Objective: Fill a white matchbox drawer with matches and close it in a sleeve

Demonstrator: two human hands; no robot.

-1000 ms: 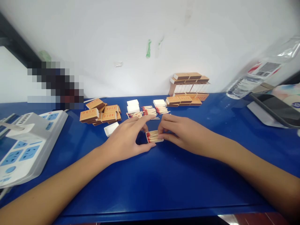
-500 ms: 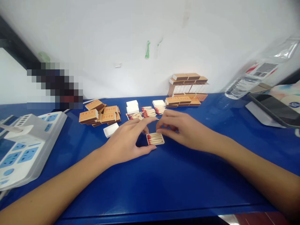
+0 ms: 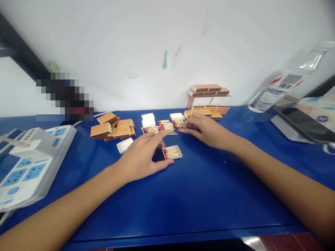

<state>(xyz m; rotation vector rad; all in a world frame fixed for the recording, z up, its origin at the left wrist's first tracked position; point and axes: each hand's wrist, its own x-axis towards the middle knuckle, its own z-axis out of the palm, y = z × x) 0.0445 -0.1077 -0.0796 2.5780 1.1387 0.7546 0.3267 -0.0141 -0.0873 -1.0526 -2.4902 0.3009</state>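
Observation:
A small white matchbox tray [image 3: 172, 152] filled with red-tipped matches lies on the blue table [image 3: 183, 195]. My left hand [image 3: 142, 155] rests beside the tray, thumb and forefinger touching its left end. My right hand [image 3: 202, 129] is farther back at the pile of loose matches [image 3: 167, 125], its fingertips pinched on a few matches at the pile's right side. Empty white trays [image 3: 148, 119] lie behind the pile, with another white tray [image 3: 124, 144] left of my left hand.
A heap of orange matchbox sleeves [image 3: 112, 127] lies at the back left. Stacked matchboxes [image 3: 209, 99] stand against the white wall. A white power strip [image 3: 28, 164] sits at the left edge. A plastic bottle [image 3: 282, 87] and a dark tablet [image 3: 303, 123] are at the right.
My right hand has left the filled tray and moved back to the loose match pile. My left hand has stayed at the tray.

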